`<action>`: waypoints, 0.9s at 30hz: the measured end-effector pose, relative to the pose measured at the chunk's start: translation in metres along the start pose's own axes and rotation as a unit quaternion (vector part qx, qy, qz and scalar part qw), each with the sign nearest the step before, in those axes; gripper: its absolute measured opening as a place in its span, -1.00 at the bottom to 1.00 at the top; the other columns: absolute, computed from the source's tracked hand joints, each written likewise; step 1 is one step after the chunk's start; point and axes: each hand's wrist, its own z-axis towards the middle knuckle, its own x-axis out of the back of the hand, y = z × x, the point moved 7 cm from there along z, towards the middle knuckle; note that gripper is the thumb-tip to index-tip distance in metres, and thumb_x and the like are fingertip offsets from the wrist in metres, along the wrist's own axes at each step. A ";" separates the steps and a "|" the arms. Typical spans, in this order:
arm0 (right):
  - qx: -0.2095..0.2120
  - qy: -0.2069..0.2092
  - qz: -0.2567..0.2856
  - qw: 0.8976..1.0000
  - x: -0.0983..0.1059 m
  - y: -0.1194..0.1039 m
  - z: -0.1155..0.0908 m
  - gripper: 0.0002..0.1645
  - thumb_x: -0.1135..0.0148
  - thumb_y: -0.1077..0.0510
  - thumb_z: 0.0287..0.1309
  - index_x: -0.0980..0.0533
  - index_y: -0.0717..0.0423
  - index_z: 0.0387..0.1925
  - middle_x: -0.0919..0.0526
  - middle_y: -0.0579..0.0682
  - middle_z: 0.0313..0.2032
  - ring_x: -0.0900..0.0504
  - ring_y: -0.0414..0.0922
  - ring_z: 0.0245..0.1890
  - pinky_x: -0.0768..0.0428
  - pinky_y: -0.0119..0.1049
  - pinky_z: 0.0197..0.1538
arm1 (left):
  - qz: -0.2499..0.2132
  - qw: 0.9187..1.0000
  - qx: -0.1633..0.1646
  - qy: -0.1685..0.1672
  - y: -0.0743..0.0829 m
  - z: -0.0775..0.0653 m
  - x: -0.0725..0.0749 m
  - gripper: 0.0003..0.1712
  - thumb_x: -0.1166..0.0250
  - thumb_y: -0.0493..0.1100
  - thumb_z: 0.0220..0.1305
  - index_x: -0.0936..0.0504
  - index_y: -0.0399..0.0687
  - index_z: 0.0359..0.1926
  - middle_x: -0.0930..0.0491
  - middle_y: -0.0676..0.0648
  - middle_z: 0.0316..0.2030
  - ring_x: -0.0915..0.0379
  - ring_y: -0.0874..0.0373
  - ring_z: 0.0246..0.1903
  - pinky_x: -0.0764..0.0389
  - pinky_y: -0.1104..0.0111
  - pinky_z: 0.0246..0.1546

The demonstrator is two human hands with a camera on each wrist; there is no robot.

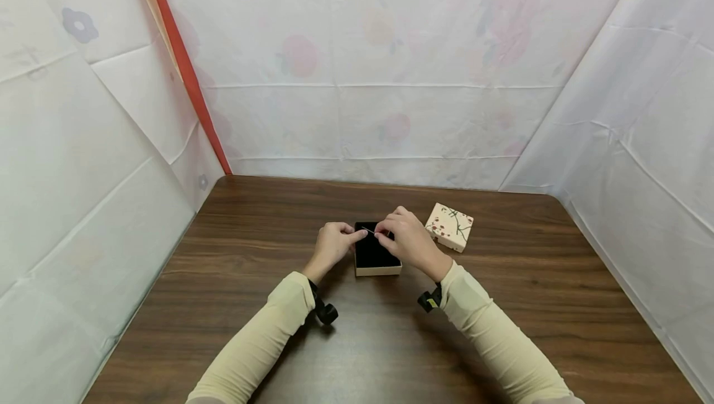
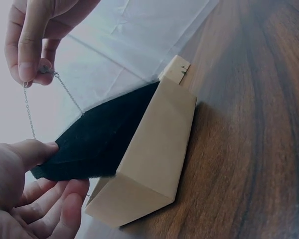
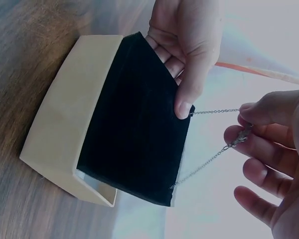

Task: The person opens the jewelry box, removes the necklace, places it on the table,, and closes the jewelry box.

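A black padded insert [image 3: 134, 119] stands tilted, partly lifted out of a cream box base [image 2: 157, 139]. My left hand [image 1: 333, 246] grips the insert's edge, thumb on its dark face and fingers behind. A thin silver necklace [image 3: 202, 167] runs from two places at that edge up to my right hand [image 1: 409, 240]. The right thumb and index finger pinch the chain, with a small silver piece [image 3: 242, 135] beside the fingertips; whether it is a clasp or a pendant I cannot tell. The chain's part behind the insert is mostly hidden.
The box lid [image 1: 450, 226], cream with red blossoms and dark branches, lies to the right of the box on the brown wooden table [image 1: 251, 249]. White floral sheets [image 1: 357, 57] hang behind and at both sides, with a red strip [image 1: 189, 75] at left.
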 end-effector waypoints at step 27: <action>0.073 0.100 -0.030 0.992 0.044 -0.044 -0.010 -0.93 -0.40 0.23 0.03 -0.67 0.03 -0.50 -0.68 -0.12 -0.51 -0.40 -0.15 -0.44 -0.38 -0.31 -0.33 | -0.001 0.998 -0.026 0.048 0.007 0.001 0.008 -0.69 -0.40 0.00 0.18 -0.64 -0.16 -0.45 -0.67 -0.13 -0.59 -0.49 0.21 -0.66 -0.39 0.41 -0.60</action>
